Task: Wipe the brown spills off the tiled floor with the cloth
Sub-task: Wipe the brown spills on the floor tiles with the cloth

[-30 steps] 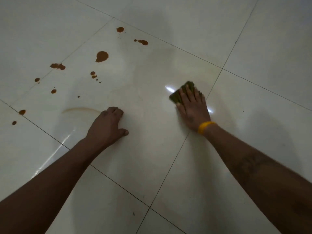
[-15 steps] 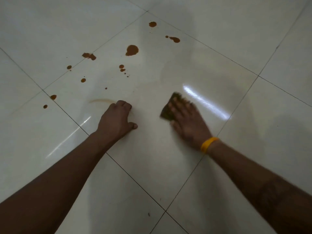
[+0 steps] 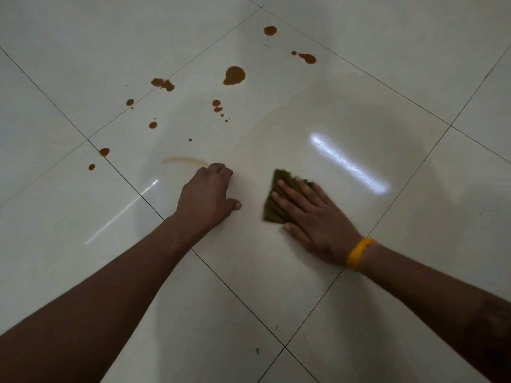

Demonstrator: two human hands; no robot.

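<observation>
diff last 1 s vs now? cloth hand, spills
The right hand slid the cloth leftward across the tile toward the left hand, flat on it throughout; nothing was picked up or released. The view also shifted, so the floor sits differently in frame. Unchanged: the left hand, braced in a loose fist on the floor, the faint brown arc smear beside it, and the brown spills beyond, none wiped.

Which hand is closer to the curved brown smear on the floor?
Left. The left hand rests with its knuckles right at the end of the smear. The right hand is farther off to the right, pressing flat on the cloth.
</observation>
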